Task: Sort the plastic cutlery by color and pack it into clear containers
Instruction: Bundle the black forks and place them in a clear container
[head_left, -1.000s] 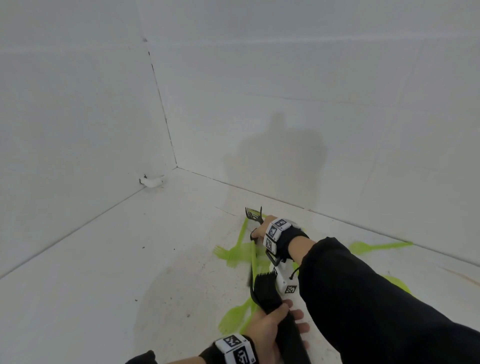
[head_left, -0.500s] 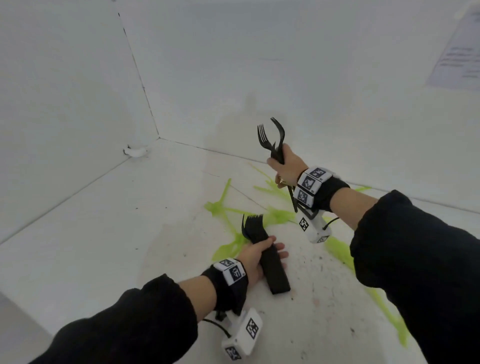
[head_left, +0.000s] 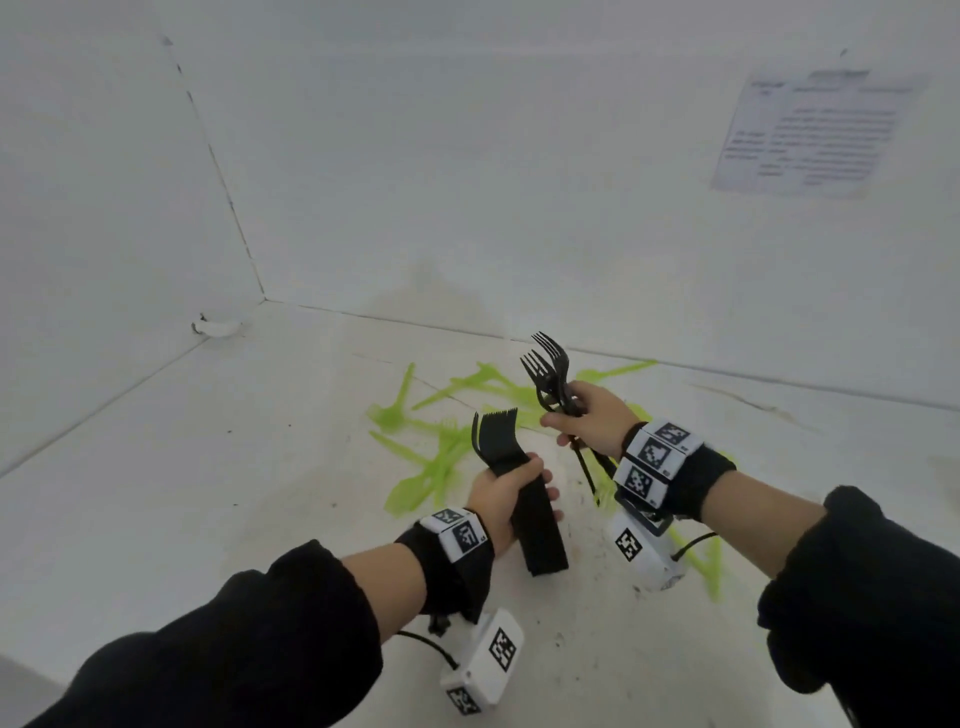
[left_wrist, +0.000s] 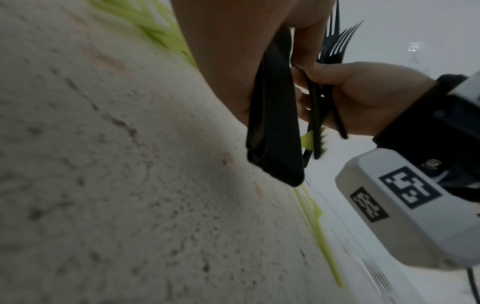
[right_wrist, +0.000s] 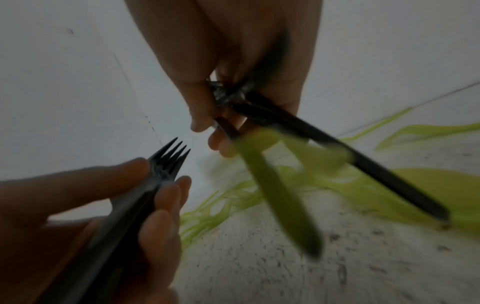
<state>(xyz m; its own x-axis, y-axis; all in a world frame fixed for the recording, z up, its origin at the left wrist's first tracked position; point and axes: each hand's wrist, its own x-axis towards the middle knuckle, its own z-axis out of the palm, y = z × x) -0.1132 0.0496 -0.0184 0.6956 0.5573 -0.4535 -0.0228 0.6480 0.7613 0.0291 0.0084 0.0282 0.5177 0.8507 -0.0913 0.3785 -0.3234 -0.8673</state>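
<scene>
Black plastic fills both of my hands. My left hand (head_left: 501, 499) is wrapped around a thick stack of black forks (head_left: 519, 483), thumb across the front and fingertips showing past the far edge; the tines fan out above the fist and the handle ends stick out below it, clear of the floor. From the right wrist camera I see the same stack (right_wrist: 145, 195) held between thumb and curled fingers, tines pointing toward the wall corner.

My right hand (head_left: 589, 418) is closed on a smaller bunch of loose black forks (head_left: 548, 371), tines up and slightly splayed, handles crossing under the palm. It sits just beside the left hand, a little higher and farther from me; the two bundles are close but I cannot tell whether they touch. In the right wrist view a blurred green piece (right_wrist: 275, 185) lies along those black handles (right_wrist: 337, 148); whether it is caught in the grip or merely in front of the lens, I cannot tell.

On the speckled white floor (head_left: 260, 493) behind and under both hands lies a scatter of green cutlery (head_left: 441, 447), overlapping loosely, with more of it running out to the right under my right wrist. A printed sheet (head_left: 810, 135) hangs on the white wall at upper right, its text too blurred to read.
</scene>
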